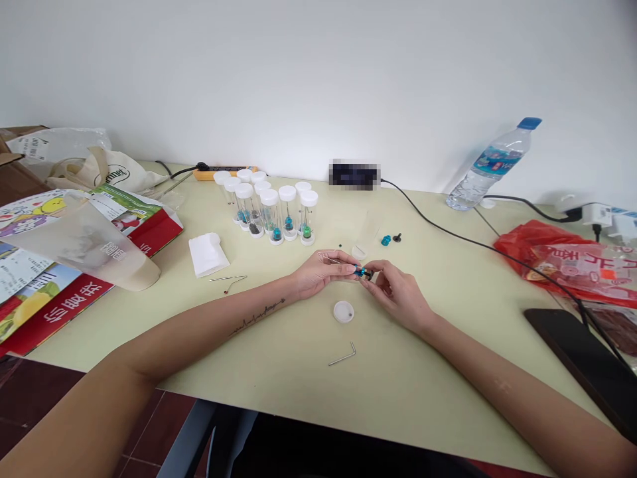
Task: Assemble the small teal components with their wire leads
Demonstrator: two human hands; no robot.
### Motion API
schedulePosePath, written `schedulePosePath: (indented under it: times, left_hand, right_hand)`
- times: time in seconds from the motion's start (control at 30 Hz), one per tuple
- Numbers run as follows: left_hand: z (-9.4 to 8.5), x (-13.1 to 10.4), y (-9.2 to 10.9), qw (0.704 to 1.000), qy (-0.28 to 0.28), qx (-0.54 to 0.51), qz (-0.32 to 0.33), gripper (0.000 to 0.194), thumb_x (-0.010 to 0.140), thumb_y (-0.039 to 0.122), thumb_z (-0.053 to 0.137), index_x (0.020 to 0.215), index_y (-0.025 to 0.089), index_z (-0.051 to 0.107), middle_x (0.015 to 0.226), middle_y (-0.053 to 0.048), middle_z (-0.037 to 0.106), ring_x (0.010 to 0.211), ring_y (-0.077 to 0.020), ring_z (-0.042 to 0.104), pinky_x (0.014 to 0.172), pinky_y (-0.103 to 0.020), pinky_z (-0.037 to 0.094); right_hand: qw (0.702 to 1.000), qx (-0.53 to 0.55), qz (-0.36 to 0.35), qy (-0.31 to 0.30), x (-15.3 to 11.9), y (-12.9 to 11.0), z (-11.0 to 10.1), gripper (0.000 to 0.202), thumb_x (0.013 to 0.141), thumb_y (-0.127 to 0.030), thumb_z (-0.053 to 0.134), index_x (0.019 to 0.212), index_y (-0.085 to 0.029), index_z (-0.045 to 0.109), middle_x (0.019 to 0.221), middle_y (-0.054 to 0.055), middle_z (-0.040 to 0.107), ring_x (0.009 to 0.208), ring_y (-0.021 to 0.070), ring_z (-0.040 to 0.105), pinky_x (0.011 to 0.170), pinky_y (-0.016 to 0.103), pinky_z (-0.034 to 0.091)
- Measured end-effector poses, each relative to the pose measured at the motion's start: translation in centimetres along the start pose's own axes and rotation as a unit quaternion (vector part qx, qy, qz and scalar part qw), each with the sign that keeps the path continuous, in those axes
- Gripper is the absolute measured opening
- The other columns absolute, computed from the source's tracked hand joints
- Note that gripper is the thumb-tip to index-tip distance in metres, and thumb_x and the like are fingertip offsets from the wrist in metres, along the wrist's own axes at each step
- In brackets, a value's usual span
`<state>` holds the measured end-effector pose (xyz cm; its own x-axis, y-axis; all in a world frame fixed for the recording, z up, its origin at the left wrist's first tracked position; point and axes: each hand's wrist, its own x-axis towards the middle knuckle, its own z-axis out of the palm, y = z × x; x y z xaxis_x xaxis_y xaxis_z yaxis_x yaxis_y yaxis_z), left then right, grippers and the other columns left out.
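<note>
Near the middle of the table, my left hand [321,272] is closed on a small blue and black part [363,272], from which a thin metal rod runs back over the fingers. The fingertips of my right hand [397,291] pinch the black end of the same part. Just below the hands lies a round white cap [344,312] with a tiny dark piece in it. An L-shaped hex key [343,356] rests nearer the front edge. Behind the hands are a clear tube [365,232], a loose blue piece [386,240] and a black piece [397,238].
Several white-capped tubes [287,216] stand at the back. A white packet [208,255] and a drill bit [227,278] lie left, beside a tilted cup [112,249]. On the right are a leaning bottle [492,166], a cable, a red bag [572,262] and a black phone [580,358].
</note>
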<state>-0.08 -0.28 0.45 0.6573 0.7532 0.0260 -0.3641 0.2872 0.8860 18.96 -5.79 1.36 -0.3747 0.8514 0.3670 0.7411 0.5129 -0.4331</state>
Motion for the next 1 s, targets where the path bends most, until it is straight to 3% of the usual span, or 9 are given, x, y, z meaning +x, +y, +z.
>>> schedulePosePath:
  times: [0.4,0.6,0.87,1.0]
  left_hand:
    - [-0.12,-0.01,-0.13,1.0,-0.004,0.002,-0.002,0.029,0.061,0.024,0.072,0.085,0.01,0.064,0.087,-0.008,0.064,0.082,-0.0161,0.061,0.09,-0.039,0.04]
    - [-0.1,0.0,-0.09,1.0,-0.006,-0.006,0.004,0.031,0.061,0.026,0.072,0.086,0.01,0.064,0.089,-0.009,0.064,0.084,-0.0174,0.061,0.09,-0.039,0.04]
    - [-0.17,0.04,-0.24,1.0,-0.009,0.005,0.001,0.03,0.062,0.024,0.071,0.087,0.009,0.063,0.088,-0.008,0.064,0.083,-0.017,0.061,0.09,-0.04,0.04]
    - [-0.17,0.02,-0.18,1.0,-0.003,-0.002,0.007,0.03,0.063,0.024,0.071,0.088,0.009,0.063,0.089,-0.008,0.064,0.085,-0.0173,0.061,0.09,-0.039,0.04]
  right_hand:
    - [0.999,-0.027,-0.012,-0.016,0.09,0.48,-0.05,0.024,0.092,-0.033,0.032,0.082,-0.02,0.05,0.071,0.003,0.059,0.058,0.0136,0.052,0.054,0.025,0.038]
    - [1.0,0.004,0.013,-0.002,-0.04,0.15,-0.03,0.021,0.089,-0.035,0.04,0.103,-0.02,0.043,0.078,0.002,0.06,0.049,0.0103,0.05,0.052,0.024,0.039]
    - [1.0,-0.016,0.011,-0.017,0.07,0.41,-0.02,0.021,0.092,-0.035,0.033,0.088,-0.02,0.048,0.067,0.0,0.058,0.054,0.0121,0.051,0.053,0.023,0.038]
    - [1.0,0.004,0.016,-0.013,0.02,0.35,0.0,0.02,0.089,-0.037,0.039,0.1,-0.021,0.044,0.078,0.001,0.06,0.052,0.0104,0.049,0.053,0.023,0.039]
